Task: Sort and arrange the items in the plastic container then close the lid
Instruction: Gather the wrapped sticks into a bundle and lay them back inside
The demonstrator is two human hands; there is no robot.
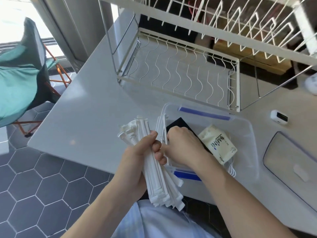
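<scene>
1 white countertop (89,107) with 1 white wire dish rack (178,73) at the back, 1 folding chair (22,79) off to the left on the hex-tile floor. 1 clear plastic container (247,134) with 2 blue latches sits open near the front edge; its 1 clear lid (291,162) lies flat just beside it on the right. Inside the container: 1 cream packet marked MINI (217,143), 1 black flat item (181,124) partly under the hand, some white cord at the right, count unclear. Left hand (137,157) closed around 1 thick bundle of white paper-wrapped sticks (159,182), too many to count, held over the table edge just left of the container. Right hand (185,146) reaches into the container, fingers pinched on a few loose wrapped sticks (162,127) leaning on the left wall. 1 small white device (278,116) right of the rack
</scene>
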